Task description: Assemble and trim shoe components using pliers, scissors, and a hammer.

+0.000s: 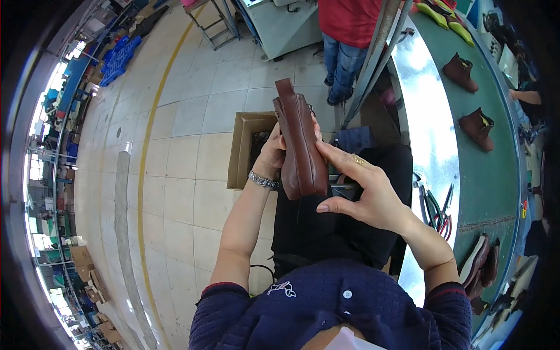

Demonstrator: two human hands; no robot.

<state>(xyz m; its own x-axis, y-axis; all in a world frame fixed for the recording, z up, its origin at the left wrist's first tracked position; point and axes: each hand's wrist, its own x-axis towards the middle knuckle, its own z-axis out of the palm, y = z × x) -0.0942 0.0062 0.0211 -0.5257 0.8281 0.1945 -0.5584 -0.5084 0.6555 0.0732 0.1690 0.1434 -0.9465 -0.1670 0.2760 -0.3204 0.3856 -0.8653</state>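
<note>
The brown leather boot [302, 149] with a pull loop [284, 87] was positioned above the black-trousered lap [312, 230]; the left hand [272, 153] had its grip clasped around it; the right hand [373, 195] had its grip released, fingertips [325, 150] touching the boot's side; a brown cardboard box [235, 154] stood at left; a long green table [490, 181] carried further boots [461, 73] at right.

No readable words, labels, numbers or signs around me, near or far, left or right.
</note>
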